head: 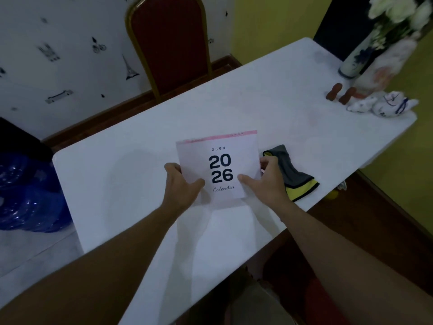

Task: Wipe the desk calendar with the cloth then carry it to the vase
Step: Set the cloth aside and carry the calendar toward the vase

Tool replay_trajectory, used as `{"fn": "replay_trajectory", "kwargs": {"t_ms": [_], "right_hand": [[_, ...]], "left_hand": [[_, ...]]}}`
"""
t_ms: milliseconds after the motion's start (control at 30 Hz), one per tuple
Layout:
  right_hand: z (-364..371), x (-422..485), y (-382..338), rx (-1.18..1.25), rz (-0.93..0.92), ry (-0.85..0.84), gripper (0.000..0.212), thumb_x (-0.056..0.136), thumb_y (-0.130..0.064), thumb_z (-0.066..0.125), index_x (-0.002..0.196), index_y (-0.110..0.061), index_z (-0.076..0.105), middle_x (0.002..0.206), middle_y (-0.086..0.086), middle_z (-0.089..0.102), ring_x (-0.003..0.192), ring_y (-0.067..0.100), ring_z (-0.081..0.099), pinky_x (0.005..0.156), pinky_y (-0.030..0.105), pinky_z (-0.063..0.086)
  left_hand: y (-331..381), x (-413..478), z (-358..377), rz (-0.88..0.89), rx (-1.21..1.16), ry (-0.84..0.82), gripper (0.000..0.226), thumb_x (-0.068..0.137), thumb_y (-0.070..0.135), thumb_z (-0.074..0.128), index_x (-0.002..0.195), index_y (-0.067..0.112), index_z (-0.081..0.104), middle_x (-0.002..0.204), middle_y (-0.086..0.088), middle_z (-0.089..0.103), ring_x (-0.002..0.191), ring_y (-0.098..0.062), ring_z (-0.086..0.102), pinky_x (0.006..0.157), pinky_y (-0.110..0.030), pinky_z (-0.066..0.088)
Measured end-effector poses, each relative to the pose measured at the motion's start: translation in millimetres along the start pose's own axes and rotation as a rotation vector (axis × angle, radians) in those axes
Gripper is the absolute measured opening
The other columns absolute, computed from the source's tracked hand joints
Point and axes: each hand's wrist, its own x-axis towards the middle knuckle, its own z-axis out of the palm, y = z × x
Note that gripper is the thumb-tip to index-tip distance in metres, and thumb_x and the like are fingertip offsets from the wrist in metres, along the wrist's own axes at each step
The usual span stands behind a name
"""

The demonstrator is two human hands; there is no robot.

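The desk calendar [219, 160], white with a pink top strip and "2026 Calendar" printed on it, is in the middle of the white table [257, 99]. My left hand [181, 184] grips its left lower edge, thumb on the front. My right hand [267, 179] grips its right lower edge the same way. A grey and yellow cloth [291, 174] lies crumpled on the table just right of the calendar, behind my right hand. The vase [358, 59], pale with blue painting and white flowers, stands at the far right corner.
Small ceramic figurines [384, 104] and two brown pieces [339, 92] sit in front of the vase. A red chair [168, 43] stands behind the table. A blue plastic container [25, 191] is on the floor at left.
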Motion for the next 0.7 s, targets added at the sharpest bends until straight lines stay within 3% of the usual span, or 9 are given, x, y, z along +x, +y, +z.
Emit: {"fn": "replay_trajectory", "kwargs": {"t_ms": [100,200,267,333,467,633,700], "right_hand": [[0,-1,3,0.075,-0.023,-0.004,0.063,0.075,-0.023,0.087,0.114,-0.015,0.038,0.112,0.002,0.055,0.103,0.016,0.061,0.088,0.035,0.057],[2,-2,10,0.104,-0.028,-0.034,0.056,0.08,-0.02,0.084,0.111,-0.019,0.038,0.108,-0.006,0.057,0.095,-0.002,0.062,0.086,0.034,0.059],[4,-3,15,0.12,-0.033,-0.067,0.055,0.083,-0.017,0.081,0.116,-0.023,0.038,0.112,-0.011,0.057,0.098,-0.01,0.06,0.089,0.03,0.056],[6,-4,19,0.108,-0.041,-0.085,0.055,0.086,-0.017,0.078,0.123,-0.025,0.038,0.115,-0.016,0.057,0.103,-0.013,0.057,0.094,0.026,0.05],[7,-4,21,0.074,-0.019,-0.148,0.059,0.09,-0.025,0.073,0.137,-0.024,0.039,0.125,-0.011,0.059,0.116,0.005,0.057,0.104,0.031,0.045],[4,-4,26,0.057,0.031,-0.198,0.064,0.087,-0.031,0.075,0.137,-0.038,0.035,0.127,-0.02,0.058,0.118,0.001,0.055,0.104,0.031,0.044],[3,-6,31,0.055,0.055,-0.213,0.067,0.088,-0.032,0.074,0.142,-0.037,0.035,0.129,-0.021,0.057,0.119,-0.002,0.055,0.106,0.031,0.042]], "left_hand": [[5,3,-2,0.08,-0.047,-0.019,0.054,0.082,0.01,0.072,0.111,0.014,0.026,0.112,-0.006,0.049,0.103,-0.018,0.059,0.073,-0.032,0.06],[5,3,1,0.105,-0.066,-0.078,0.055,0.085,0.003,0.068,0.112,0.017,0.022,0.111,0.007,0.051,0.102,-0.008,0.058,0.061,-0.013,0.056],[1,3,3,0.089,-0.032,-0.109,0.054,0.087,0.003,0.067,0.115,0.018,0.023,0.108,0.011,0.053,0.096,-0.007,0.059,0.057,-0.012,0.055],[-3,4,4,0.067,-0.005,-0.138,0.055,0.086,0.005,0.068,0.12,0.018,0.027,0.107,0.012,0.055,0.093,-0.009,0.06,0.06,-0.015,0.055],[-6,10,1,-0.058,-0.012,-0.187,0.06,0.085,0.011,0.068,0.139,0.019,0.044,0.126,-0.001,0.063,0.112,-0.025,0.06,0.089,-0.037,0.053],[-4,16,-6,-0.14,0.018,-0.325,0.05,0.074,0.024,0.062,0.123,0.023,0.062,0.121,-0.002,0.069,0.115,-0.028,0.062,0.1,-0.045,0.052],[-8,15,-6,-0.152,0.035,-0.379,0.045,0.08,0.016,0.062,0.125,0.021,0.062,0.123,-0.004,0.069,0.116,-0.03,0.061,0.103,-0.048,0.05]]}}
